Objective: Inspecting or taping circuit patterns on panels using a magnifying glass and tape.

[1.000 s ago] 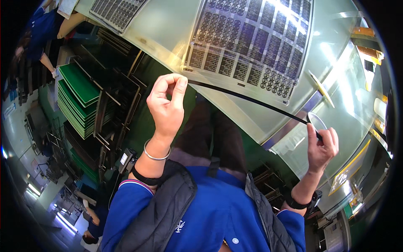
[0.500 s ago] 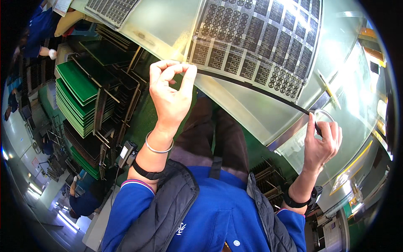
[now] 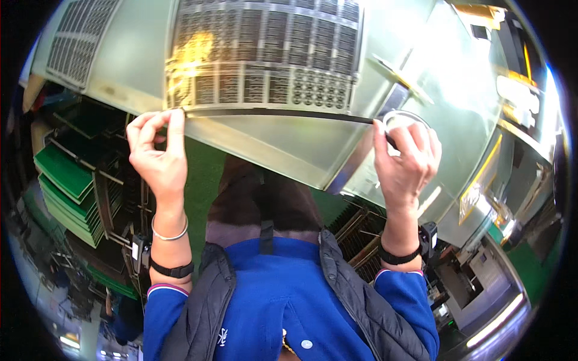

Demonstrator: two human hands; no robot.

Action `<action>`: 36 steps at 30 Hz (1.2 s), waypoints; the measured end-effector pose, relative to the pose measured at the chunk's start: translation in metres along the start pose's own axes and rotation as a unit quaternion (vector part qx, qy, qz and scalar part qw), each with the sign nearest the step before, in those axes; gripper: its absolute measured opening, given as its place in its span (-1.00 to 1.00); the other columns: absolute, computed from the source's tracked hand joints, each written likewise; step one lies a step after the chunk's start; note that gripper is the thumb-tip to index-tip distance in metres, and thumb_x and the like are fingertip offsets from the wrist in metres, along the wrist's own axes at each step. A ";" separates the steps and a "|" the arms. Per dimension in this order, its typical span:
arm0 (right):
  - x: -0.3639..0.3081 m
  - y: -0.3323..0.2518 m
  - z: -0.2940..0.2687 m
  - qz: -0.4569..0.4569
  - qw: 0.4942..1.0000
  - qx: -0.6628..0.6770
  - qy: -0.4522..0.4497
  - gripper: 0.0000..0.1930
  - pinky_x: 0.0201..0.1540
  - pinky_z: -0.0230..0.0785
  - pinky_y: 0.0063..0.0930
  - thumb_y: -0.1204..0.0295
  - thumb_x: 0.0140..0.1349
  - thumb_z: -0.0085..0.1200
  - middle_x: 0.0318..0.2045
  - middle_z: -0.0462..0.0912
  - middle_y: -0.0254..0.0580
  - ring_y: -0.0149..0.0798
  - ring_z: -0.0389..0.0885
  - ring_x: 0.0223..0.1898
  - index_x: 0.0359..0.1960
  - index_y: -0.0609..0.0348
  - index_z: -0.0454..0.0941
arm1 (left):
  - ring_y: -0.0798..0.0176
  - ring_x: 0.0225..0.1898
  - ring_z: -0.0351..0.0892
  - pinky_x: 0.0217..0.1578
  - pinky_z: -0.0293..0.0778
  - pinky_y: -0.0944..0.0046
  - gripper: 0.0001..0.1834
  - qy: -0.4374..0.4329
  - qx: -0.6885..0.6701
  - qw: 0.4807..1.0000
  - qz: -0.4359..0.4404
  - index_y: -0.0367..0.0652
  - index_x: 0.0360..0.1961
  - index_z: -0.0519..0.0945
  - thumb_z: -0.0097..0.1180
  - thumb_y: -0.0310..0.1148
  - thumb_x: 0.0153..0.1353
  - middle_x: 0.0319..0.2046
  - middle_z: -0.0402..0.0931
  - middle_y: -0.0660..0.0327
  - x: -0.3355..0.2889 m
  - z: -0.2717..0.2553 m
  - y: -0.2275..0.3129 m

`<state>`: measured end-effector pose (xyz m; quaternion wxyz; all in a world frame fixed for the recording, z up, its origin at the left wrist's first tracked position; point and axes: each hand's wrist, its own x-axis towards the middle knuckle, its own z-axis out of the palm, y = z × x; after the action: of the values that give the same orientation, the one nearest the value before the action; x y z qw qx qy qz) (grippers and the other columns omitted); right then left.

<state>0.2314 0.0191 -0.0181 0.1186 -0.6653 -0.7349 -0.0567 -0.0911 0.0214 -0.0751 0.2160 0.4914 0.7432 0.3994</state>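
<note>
A narrow strip of black tape (image 3: 271, 112) is stretched between my two hands, along the near edge of a film sheet (image 3: 253, 89) with dark printed blocks. My left hand (image 3: 159, 156) pinches the strip's left end by the sheet's near left corner. My right hand (image 3: 409, 159) is closed around a tape roll (image 3: 414, 114), its pale ring showing above the knuckles, and the strip runs left from there. The sheet lies on a pale glass-like tabletop (image 3: 259, 144). Whether the strip touches the sheet all along its length I cannot tell.
Another printed sheet (image 3: 78, 42) lies at the far left. A thin pen-like tool (image 3: 402, 78) rests on the tabletop to the right of the film. Green panels (image 3: 63, 171) stand stacked in a rack at left. Another rack (image 3: 355, 231) is below the table's near edge.
My view has turned, so the film sheet and both hands appear farther left. The tape strip, slanting before, now runs nearly level. Both hands keep their hold.
</note>
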 end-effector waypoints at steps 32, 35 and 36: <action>0.000 -0.013 0.000 -0.045 0.995 -0.091 -0.020 -0.87 -0.27 0.25 -0.36 0.42 -0.03 0.24 -0.50 0.47 -0.38 -0.27 0.49 -0.33 -0.59 0.01 0.51 | 0.20 -0.08 0.27 -0.09 0.30 0.26 -0.50 0.052 0.192 0.973 0.120 -0.24 0.11 0.42 0.26 -0.33 0.18 -0.08 0.37 0.15 -0.007 0.005 0.007; 0.001 -0.013 0.001 -0.051 0.994 -0.096 -0.001 -0.79 -0.32 0.21 -0.35 0.39 -0.05 0.30 -0.55 0.44 -0.37 -0.25 0.43 -0.42 -0.66 0.03 0.47 | 0.00 0.31 0.15 0.29 0.04 0.04 -0.47 -0.053 0.243 0.931 0.266 -0.31 0.26 0.30 0.03 -0.33 0.32 0.27 0.23 0.00 -0.017 0.001 0.003; 0.000 -0.012 0.001 -0.048 0.994 -0.098 -0.001 -0.79 -0.32 0.21 -0.34 0.39 -0.05 0.30 -0.54 0.44 -0.37 -0.24 0.43 -0.42 -0.65 0.03 0.47 | -0.03 0.40 0.05 0.36 -0.11 -0.01 -0.43 -0.140 0.269 0.909 0.285 -0.31 0.31 0.24 -0.04 -0.26 0.36 0.34 0.15 -0.02 -0.024 0.002 0.008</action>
<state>0.2199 0.0181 -0.0178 0.0492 -0.6381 -0.7568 -0.1328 -0.0752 0.0018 -0.0715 0.0540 0.7729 0.6127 0.1558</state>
